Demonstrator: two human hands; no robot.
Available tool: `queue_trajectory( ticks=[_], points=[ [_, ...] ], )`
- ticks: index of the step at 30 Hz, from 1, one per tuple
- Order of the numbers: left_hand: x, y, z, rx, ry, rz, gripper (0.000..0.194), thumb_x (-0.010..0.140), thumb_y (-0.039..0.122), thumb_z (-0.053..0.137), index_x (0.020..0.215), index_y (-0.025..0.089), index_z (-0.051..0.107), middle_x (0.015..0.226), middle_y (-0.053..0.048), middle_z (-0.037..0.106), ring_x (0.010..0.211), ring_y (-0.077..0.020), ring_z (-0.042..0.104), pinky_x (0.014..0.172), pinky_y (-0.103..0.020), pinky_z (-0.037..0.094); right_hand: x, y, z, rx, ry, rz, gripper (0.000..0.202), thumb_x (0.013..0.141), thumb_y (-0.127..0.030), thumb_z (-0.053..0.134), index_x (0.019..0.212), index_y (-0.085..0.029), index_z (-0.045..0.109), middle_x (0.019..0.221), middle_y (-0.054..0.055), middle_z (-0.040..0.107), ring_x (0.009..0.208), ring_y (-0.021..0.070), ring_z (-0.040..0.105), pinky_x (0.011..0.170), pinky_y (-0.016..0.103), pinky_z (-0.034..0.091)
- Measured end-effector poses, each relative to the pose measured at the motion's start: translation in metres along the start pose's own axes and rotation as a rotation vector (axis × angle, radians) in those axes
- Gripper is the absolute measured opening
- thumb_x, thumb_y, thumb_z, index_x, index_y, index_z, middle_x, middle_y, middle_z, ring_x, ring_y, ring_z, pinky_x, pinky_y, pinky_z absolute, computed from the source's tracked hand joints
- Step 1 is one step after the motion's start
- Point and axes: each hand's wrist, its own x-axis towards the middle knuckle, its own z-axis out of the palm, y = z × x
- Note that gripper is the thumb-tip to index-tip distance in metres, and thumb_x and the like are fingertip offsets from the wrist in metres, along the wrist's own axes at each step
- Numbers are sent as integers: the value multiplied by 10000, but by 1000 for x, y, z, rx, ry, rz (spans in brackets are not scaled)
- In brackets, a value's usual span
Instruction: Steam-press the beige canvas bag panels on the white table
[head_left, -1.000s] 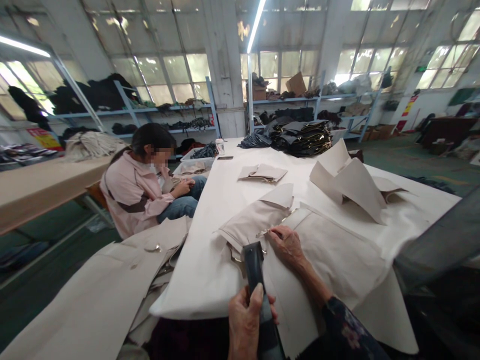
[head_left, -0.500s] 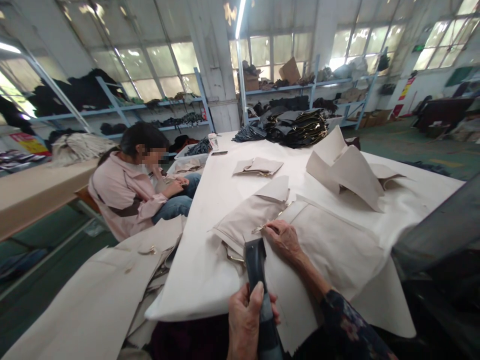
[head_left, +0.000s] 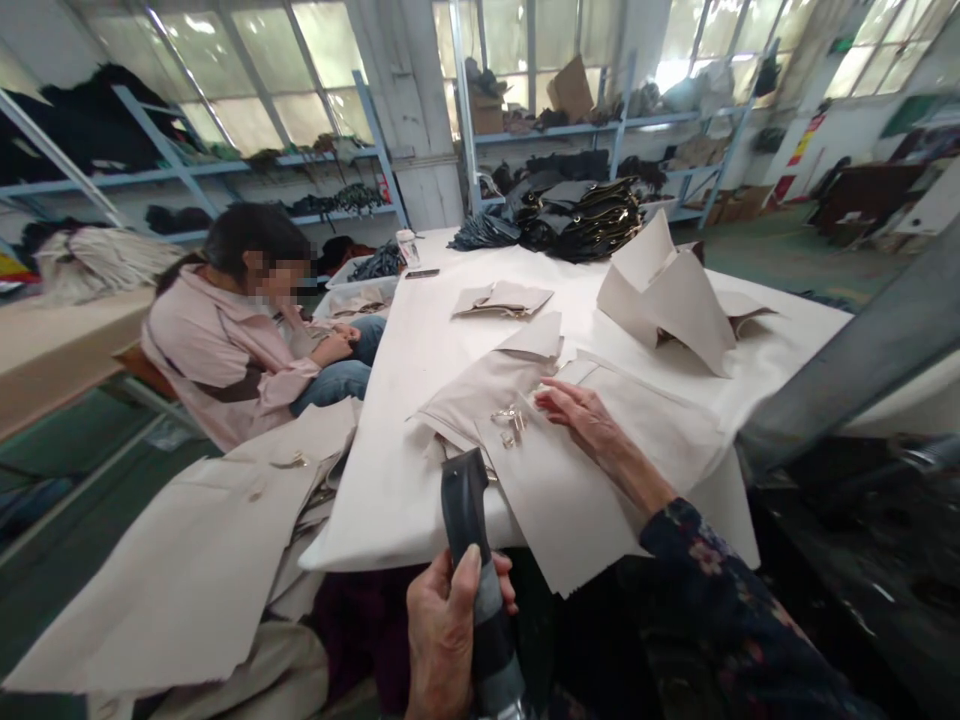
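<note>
Left grip (head_left: 442,630) clenched round a dark tool (head_left: 461,500), thumb along the shaft, head to 12 o'clock; exact kind unclear. Looks rigid, some weight to it; mid-shaft seems the sensible hold. Right grip (head_left: 577,415), at 1 o'clock from the left, looks released, fingers loosely straight, over a beige panel (head_left: 559,505) on the bench (head_left: 405,370), near corner overhanging. Metal fittings (head_left: 511,415) just beside the fingertips at 9 o'clock; probably slick, best pinched. Panel likely light, stiffish, creasable; take it by a free edge. Right wrist nearly straight, forearm slanting from 5 o'clock, flowered sleeve (head_left: 697,555). Farther out: black stack (head_left: 581,215) at 12, seated co-worker (head_left: 217,330) around 10.
</note>
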Motion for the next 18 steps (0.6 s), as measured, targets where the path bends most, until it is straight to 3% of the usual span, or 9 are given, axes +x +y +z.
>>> queue_trajectory(
  ticks=[4,7,12,15,18],
  points=[
    [-9,-1,3,-3,-45,16,392,666,495,671,681,103,669,493,-47,634,423,-141,554,435,-218,447,-54,-9,-47,12,177,43,465,909,-463,413,1153,-112,596,965,126,695,869,203,662,708,312,556],
    [-14,-1,4,-2,-89,25,378,669,487,667,676,109,666,484,-45,632,416,-142,555,428,-215,441,-113,-6,-60,-152,326,144,421,866,-476,496,1071,-139,644,874,99,713,725,213,676,723,349,549],
    [-23,-8,10,4,-149,7,371,672,485,671,654,115,656,466,-40,622,410,-141,557,441,-218,460,-190,6,-42,-180,459,290,371,856,-463,501,994,-156,657,844,97,718,720,245,684,714,367,544],
    [-30,-20,16,18,-217,-29,406,686,517,654,644,114,651,461,-43,617,396,-132,548,428,-214,455,-202,8,-27,-7,422,335,351,797,-436,604,1004,-158,663,926,93,715,788,254,676,718,356,545],
    [-39,-36,25,25,-309,-67,436,682,551,646,627,119,639,440,-39,604,362,-123,531,410,-218,450,-198,6,-19,261,293,317,344,770,-375,663,1040,-162,672,891,60,725,769,235,661,707,348,540]
  ],
)
